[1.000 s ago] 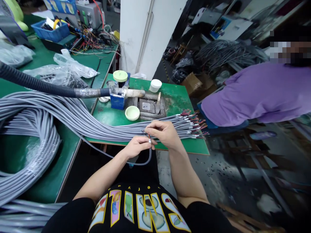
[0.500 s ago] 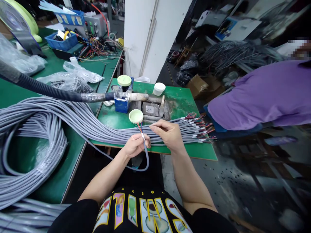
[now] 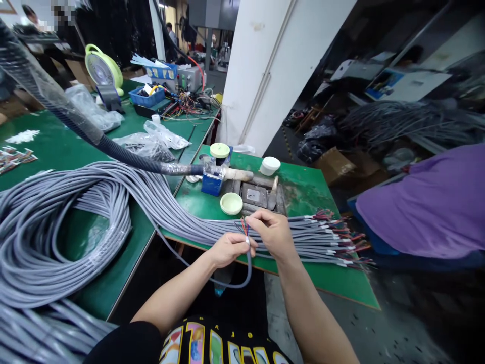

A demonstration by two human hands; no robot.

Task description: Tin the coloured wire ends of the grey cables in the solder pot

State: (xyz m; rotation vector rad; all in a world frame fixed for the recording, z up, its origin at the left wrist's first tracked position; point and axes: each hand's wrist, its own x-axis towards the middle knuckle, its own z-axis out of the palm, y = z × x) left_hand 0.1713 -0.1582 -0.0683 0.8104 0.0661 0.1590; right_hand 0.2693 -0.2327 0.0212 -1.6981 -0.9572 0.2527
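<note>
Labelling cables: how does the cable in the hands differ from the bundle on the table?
The held cable is single and hangs in a loop off the table edge; the bundle is many cables lying flat on the green table. The left hand pinches the held cable's end upright, the right hand at its coloured wires; the bundle's ends point right, untouched. Both are grey with stripped coloured wires.

The smooth grey plastic-sheathed cable bundle (image 3: 113, 202) has a matt finish. The green matt bench surface (image 3: 303, 194) shows rubbed, stained patches. The black ribbed corrugated hose (image 3: 125, 156) appears plastic. The crinkled clear plastic bags (image 3: 151, 144) are glossy.
</note>
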